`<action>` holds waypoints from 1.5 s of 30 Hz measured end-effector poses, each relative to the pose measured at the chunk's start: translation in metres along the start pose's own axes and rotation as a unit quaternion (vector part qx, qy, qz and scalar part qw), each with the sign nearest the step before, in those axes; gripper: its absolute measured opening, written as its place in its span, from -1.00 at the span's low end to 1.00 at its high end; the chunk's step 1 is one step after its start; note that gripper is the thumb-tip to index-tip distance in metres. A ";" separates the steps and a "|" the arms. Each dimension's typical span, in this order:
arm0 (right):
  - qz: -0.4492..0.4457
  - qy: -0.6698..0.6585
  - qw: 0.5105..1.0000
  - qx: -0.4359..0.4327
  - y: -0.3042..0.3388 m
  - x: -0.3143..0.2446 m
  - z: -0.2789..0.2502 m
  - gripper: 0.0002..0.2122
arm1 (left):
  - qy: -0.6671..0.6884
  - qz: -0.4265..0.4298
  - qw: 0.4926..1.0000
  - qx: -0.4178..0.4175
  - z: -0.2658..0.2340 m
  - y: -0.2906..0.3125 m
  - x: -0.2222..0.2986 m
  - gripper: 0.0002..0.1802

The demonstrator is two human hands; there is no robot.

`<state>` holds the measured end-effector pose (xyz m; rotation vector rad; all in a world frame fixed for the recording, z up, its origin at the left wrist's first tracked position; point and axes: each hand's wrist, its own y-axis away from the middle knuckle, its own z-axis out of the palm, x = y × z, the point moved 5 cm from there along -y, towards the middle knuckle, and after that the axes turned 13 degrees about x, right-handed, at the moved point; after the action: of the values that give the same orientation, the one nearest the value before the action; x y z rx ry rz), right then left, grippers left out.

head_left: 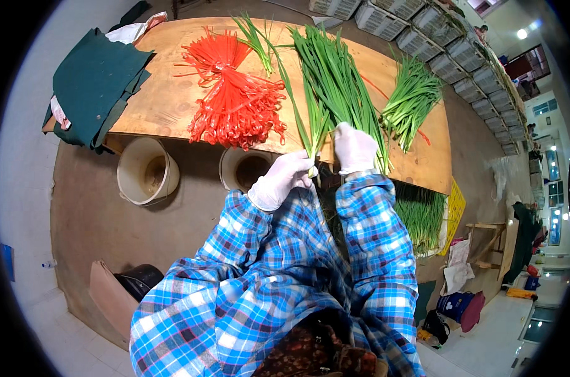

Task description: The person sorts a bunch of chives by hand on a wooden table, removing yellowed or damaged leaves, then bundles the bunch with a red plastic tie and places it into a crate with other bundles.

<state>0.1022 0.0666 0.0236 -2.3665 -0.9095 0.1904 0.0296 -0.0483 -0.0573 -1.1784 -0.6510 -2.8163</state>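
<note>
Head view: your left hand [279, 182], white-gloved, has fingers closed on the pale lower ends of a thin bunch of green stalks [316, 122], at the near edge of the wooden table [162, 94]; its leaves run up and away from you. Your right hand [355, 149], also gloved, is just beside it, fingers curled, over the lower part of a big green pile [335, 72]; can't tell if they grip anything. Left of that pile, on the table: red ties [238, 103], heaped, with a few loose stalks [255, 43] near their far end. Right side: smaller green pile [412, 100]. Dark green cloth [96, 81] over the table's left end. Pale bucket [126, 171] on the floor below, another partly under the table.
</note>
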 end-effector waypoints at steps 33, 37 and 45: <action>0.155 -0.304 0.938 -0.060 -0.009 0.022 -0.026 -0.80 | 0.030 -0.005 0.997 0.066 0.002 -0.021 -0.001 -0.76; 0.036 -0.164 0.975 -0.144 -0.003 -0.003 -0.019 -0.74 | 0.028 -0.009 0.997 0.069 -0.003 -0.023 -0.001 -0.77; 0.078 -0.168 0.981 0.051 -0.011 0.012 -0.017 -0.87 | 0.010 -0.003 0.997 0.079 0.000 -0.015 0.002 -0.77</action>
<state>0.1106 0.0735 0.0446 -2.3490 -0.8407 0.6998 0.0255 -0.0343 -0.0615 -1.1215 -0.8585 -2.7181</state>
